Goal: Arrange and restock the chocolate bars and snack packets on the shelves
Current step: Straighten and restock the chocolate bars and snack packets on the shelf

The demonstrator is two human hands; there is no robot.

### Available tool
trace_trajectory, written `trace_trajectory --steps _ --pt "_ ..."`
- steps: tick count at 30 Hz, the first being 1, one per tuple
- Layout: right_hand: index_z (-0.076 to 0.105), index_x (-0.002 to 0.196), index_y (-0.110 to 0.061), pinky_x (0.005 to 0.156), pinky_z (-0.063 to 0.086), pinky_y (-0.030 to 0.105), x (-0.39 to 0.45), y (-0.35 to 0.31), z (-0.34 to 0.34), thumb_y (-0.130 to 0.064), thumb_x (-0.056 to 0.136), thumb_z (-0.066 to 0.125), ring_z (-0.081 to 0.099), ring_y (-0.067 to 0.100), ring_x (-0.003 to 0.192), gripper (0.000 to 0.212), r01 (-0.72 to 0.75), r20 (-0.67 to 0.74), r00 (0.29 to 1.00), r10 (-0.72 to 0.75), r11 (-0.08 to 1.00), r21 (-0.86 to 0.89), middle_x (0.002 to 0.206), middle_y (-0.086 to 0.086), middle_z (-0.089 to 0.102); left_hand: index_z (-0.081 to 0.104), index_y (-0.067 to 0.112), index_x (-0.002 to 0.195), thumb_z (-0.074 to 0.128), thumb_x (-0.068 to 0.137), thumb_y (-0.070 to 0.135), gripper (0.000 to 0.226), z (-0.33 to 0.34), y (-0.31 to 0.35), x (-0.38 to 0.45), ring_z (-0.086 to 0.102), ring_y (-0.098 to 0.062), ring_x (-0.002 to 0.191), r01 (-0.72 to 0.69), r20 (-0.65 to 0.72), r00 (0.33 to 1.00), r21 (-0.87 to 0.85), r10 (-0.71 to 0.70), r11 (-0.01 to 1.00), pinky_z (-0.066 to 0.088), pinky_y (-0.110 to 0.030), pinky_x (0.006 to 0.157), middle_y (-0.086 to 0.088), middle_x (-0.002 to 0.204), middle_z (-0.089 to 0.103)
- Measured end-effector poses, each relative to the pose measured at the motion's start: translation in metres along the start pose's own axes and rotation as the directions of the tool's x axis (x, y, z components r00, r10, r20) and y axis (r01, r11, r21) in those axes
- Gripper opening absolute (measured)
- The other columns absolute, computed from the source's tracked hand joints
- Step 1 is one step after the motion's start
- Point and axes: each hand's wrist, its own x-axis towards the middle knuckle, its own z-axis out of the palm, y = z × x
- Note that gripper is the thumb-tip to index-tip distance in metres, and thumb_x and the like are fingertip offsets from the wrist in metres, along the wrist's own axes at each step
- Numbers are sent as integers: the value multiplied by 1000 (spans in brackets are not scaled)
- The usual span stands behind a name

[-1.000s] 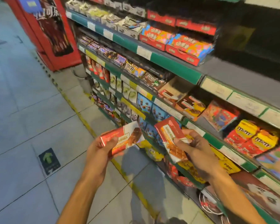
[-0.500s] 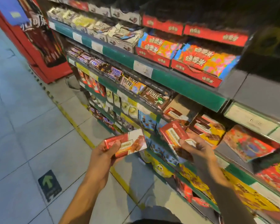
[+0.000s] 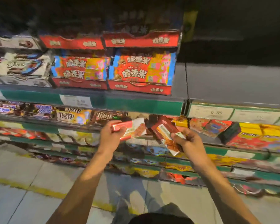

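I've got a chocolate bar in each hand — my left hand (image 3: pixel 111 136) clamps one bar (image 3: pixel 131 129) lying roughly level, my right hand (image 3: pixel 187 140) pinches the other bar (image 3: pixel 166 135) tilted up-left. The shelf gap (image 3: pixel 153 118) (blurred) sits just beyond, nearer the right.

Green-edged shelf (image 3: pixel 136 106): red snack boxes (image 3: pixel 139 73) on top.

Glossy foil-look chocolate bars (image 3: pixel 129 129), printed cardboard display boxes (image 3: pixel 139 88), matt grey shelf (image 3: pixel 233 83) w/ paper price tags (image 3: pixel 212 112).
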Motion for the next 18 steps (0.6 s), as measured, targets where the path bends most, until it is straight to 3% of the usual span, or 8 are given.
trace_trajectory --steps 6,10,14,18 --pt "66 110 -9 60 58 29 -22 8 9 -4 90 68 72 20 77 21 60 -209 977 -43 995 77 95 6 77 63 8 110 69 86 -1 26 26 -1 49 60 -9 76 -126 186 978 161 95 979 42 -6 59 7 86 65" --pt "66 107 -8 55 55 26 -33 13 16 -2 88 69 71 17 71 20 103 -338 939 -54 986 128 91 7 76 61 10 117 71 88 14 30 34 -9 63 64 -18 94 -192 280 954 296 107 936 48 -28 81 0 105 68" --pt "67 103 -6 56 53 23 -39 17 23 -2 89 69 70 13 69 14 140 -384 918 -96 986 90 87 5 76 60 13 120 66 92 13 29 37 -12 63 59 -18 100 -275 361 922 347 143 897 43 -27 82 -2 113 65" --pt "65 101 -8 55 54 24 -37 15 27 -5 90 68 70 13 66 12 136 -383 917 -109 990 43 82 2 75 59 22 125 60 96 14 31 36 -18 64 56 -27 112 -426 418 876 440 240 790 45 -34 90 -8 124 61"
